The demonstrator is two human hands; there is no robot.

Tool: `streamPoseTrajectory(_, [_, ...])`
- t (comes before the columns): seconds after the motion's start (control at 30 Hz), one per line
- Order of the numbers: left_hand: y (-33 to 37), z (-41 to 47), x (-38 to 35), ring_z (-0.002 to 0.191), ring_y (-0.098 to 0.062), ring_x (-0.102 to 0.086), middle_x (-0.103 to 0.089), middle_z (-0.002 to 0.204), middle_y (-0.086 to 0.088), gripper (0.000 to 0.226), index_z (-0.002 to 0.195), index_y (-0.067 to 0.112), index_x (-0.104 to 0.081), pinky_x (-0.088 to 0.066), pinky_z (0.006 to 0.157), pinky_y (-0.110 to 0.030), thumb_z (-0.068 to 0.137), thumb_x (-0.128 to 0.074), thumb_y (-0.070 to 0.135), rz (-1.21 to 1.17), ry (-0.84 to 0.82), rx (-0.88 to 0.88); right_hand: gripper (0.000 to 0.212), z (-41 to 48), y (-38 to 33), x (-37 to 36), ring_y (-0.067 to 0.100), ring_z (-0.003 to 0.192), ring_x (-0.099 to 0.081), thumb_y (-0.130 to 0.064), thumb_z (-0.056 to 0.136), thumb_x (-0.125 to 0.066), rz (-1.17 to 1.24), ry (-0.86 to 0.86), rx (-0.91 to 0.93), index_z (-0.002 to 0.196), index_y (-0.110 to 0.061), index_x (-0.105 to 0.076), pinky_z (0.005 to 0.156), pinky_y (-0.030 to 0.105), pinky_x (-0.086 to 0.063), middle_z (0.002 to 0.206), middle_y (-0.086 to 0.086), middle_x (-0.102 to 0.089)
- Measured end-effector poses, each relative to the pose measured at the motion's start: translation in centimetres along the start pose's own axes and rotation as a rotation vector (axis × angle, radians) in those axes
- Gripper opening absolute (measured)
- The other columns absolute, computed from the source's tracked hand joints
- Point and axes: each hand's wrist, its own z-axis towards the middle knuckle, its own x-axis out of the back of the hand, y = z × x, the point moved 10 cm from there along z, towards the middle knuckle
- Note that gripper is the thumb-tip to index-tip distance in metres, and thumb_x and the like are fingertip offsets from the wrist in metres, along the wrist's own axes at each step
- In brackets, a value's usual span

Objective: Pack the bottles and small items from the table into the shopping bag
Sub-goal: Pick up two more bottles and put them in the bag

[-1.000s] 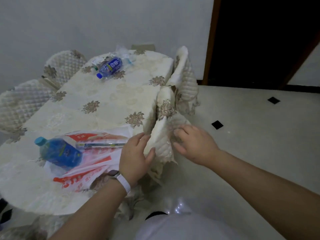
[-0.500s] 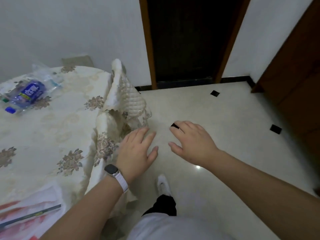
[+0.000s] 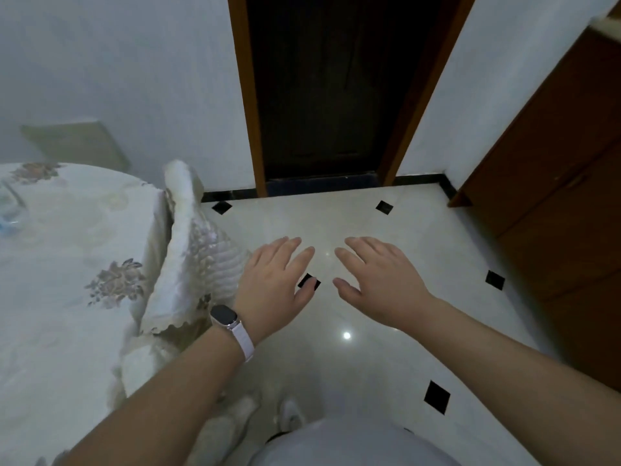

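Observation:
My left hand [image 3: 274, 284] and my right hand [image 3: 376, 280] hover side by side over the floor, palms down, fingers straight, holding nothing. The left wrist wears a watch with a pale strap. The table [image 3: 67, 280] with its floral cloth lies at the left. At its far left edge only a sliver of clear plastic wrapping [image 3: 8, 210] shows. The bottles and the shopping bag are out of view.
A quilted chair back [image 3: 191, 264] stands against the table's right edge, just left of my left hand. A dark doorway [image 3: 336, 95] is straight ahead and a brown wooden cabinet [image 3: 554, 179] is at the right. Glossy tiled floor [image 3: 369, 348] with black diamonds spreads below.
The view has swung right, away from the table; the bottles and the red-and-white bag have left the frame. Both hands have let go of the chair cover and now hang over the floor.

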Motion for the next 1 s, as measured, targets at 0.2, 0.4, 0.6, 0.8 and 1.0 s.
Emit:
streamPoseTrajectory(0.2, [-4.8,5.3,-1.1,0.119,-0.034,-0.058,-0.063,0.128,-0.013,0.044,0.126,0.012,-0.063,-0.047,0.098,-0.047,0.09,-0.061,0.037,0.006,-0.001,0.009,0.053,7.2,1.9,-0.9,0.028,0.12,-0.055,-0.05,0.091,-0.043,0.008,-0.027,0.004,0.127,-0.016,-0.06,0.095,0.042,-0.045,0.132,0.008,-0.059])
streamPoseTrajectory(0.4, [-9.7,11.0,-4.1,0.121,-0.034,-0.057,-0.062,0.131,-0.014,0.047,0.129,0.013,-0.061,-0.046,0.1,-0.047,0.092,-0.054,0.041,0.069,-0.073,0.06,0.053,15.4,5.1,-3.1,0.028,0.12,-0.056,-0.051,0.092,-0.038,0.054,-0.038,0.036,0.128,-0.017,-0.059,0.097,0.043,-0.046,0.132,0.009,-0.06])
streamPoseTrajectory(0.6, [-15.6,19.5,-7.5,0.121,-0.034,-0.056,-0.062,0.131,-0.013,0.049,0.129,0.014,-0.061,-0.046,0.1,-0.048,0.091,-0.051,0.043,0.149,-0.12,0.158,0.056,25.9,9.9,-5.4,0.03,0.116,-0.059,-0.05,0.091,-0.037,0.143,-0.013,0.084,0.126,-0.015,-0.061,0.094,0.045,-0.048,0.128,0.011,-0.062])
streamPoseTrajectory(0.8, [-19.1,28.4,-8.3,0.121,-0.034,-0.057,-0.063,0.13,-0.013,0.049,0.129,0.014,-0.062,-0.048,0.099,-0.049,0.092,-0.049,0.045,0.219,-0.096,0.241,0.055,35.8,15.1,-4.9,0.025,0.123,-0.053,-0.052,0.093,-0.038,0.188,0.006,0.168,0.132,-0.019,-0.057,0.099,0.041,-0.044,0.135,0.005,-0.058])
streamPoseTrajectory(1.0, [-23.4,34.2,-8.4,0.121,-0.033,-0.057,-0.063,0.129,-0.012,0.047,0.127,0.014,-0.063,-0.048,0.099,-0.049,0.091,-0.052,0.042,0.264,-0.038,0.31,0.054,44.2,17.1,-5.7,0.024,0.129,-0.048,-0.051,0.094,-0.04,0.253,-0.022,0.243,0.135,-0.02,-0.054,0.104,0.042,-0.04,0.139,0.003,-0.054])
